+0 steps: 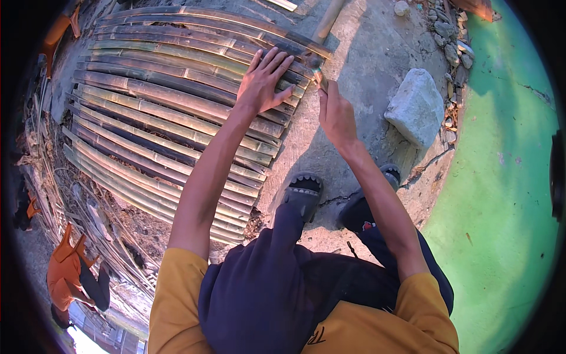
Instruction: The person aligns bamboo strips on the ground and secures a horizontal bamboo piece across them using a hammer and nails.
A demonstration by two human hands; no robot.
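Observation:
A wide row of split bamboo slats (159, 89) lies side by side on the ground, their right ends making a slanting edge. My left hand (264, 81) rests flat on the upper slats near that edge, thumb and fingers spread. Just to its right, my right hand (338, 115) is closed around the handle of a hammer (313, 61). The hammer has a dark head and a teal band at its neck. Its head is over the slat ends, close to my left fingertips; whether it touches the bamboo I cannot tell. No nail can be made out.
A large pale rock (416, 107) stands right of my feet, with small stones (451, 53) bordering a green surface (501, 194). A wooden pole (329, 22) lies beyond the slats. Thin strips (118, 245) are heaped at left, near a seated person in orange (65, 280).

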